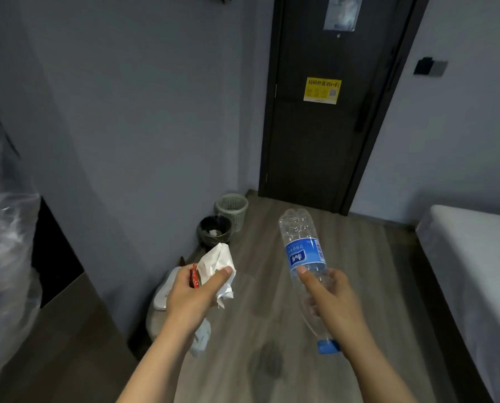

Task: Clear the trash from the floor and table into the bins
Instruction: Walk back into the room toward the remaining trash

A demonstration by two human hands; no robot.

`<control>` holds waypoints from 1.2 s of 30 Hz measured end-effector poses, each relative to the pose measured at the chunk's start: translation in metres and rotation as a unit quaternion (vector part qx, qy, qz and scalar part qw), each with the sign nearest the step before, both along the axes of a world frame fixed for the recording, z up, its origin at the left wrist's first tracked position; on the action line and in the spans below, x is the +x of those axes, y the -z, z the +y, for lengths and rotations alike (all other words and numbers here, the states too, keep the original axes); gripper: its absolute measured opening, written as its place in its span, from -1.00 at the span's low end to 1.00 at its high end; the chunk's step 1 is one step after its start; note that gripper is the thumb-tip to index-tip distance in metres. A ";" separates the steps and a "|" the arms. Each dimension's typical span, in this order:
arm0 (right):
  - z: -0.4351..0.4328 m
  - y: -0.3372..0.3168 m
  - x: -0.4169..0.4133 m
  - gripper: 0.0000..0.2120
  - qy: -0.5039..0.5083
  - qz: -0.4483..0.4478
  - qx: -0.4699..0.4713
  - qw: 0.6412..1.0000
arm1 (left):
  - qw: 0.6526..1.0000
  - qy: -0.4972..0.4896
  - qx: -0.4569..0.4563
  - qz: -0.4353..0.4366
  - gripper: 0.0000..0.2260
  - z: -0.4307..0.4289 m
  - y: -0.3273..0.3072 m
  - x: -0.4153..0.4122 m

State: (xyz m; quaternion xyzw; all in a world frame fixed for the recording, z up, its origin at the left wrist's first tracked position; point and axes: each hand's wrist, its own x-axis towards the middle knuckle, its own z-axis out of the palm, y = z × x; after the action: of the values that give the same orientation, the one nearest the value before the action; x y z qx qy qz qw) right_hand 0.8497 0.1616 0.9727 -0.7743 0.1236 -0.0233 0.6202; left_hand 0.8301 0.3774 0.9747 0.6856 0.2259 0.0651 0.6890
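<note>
Hands apart: left hand (193, 295) grips tissue (216, 263) and red wrapper (195, 279); right hand (331, 298) holds bottle (302, 251) cap-down. Bins (215, 229) stand far left by the wall. Risk: loosely bunched tissue may slip out mid-carry.

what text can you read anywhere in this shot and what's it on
"Wi-Fi": yellow sign on the dark door; the Chinese characters beside it are too blurred.
Blue label of the water bottle in the right hand: white characters and barcode, too blurred.
Sheet at the door's top: unreadable.
Red wrapper in the left hand: nothing legible.
</note>
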 end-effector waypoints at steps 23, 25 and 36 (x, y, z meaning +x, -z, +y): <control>0.055 0.011 0.404 -0.65 -0.061 0.031 -0.033 0.997 | 0.996 -0.038 0.069 0.043 -0.52 0.067 0.033 0.403; 0.049 0.010 0.450 -0.61 -0.069 0.033 -0.021 0.997 | 0.995 -0.042 0.079 0.041 -0.53 0.065 0.029 0.447; 0.044 0.021 0.636 -0.45 -0.114 0.085 -0.054 0.988 | 0.992 -0.068 0.086 0.057 -0.58 0.066 0.046 0.618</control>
State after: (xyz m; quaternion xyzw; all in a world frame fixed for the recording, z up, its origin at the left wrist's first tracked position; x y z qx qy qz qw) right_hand 1.4862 0.2053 0.9515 -0.8147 0.0858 0.1068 0.5634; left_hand 1.4477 0.4438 0.9289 0.7276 0.3049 0.0916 0.6077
